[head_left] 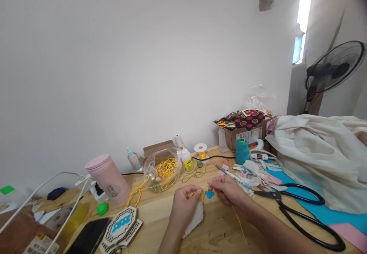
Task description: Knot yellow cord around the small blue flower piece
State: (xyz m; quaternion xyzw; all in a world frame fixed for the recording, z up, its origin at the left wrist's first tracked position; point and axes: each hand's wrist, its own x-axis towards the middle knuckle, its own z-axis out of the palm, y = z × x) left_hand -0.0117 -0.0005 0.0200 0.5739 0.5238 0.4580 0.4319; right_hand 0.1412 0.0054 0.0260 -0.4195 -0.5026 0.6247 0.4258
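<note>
Where your two hands meet at the front of the wooden surface (pixel 160 212), both are closed to a pinch. Your left hand (pixel 185 202): fingers curled, thumb and forefinger pressed together on a yellow cord (pixel 202 196), with the heel resting on a white wooden cutout (pixel 196 217). Your right hand (pixel 226 191): fingertips drawn together on the same cord, whose loose end trails down past your wrist. One blue flower piece (pixel 209 194) lies just beside the cord, between the hands.

Counted nearby: one pair of large black scissors (pixel 301 212) to the right; one teal thread cone (pixel 242 151); one pink tumbler (pixel 108 177); one clear bag of yellow cord (pixel 163 173); one hexagonal white-and-blue ornament (pixel 122 225); one black phone (pixel 88 237); one small spool of yellow cord (pixel 201 151).
</note>
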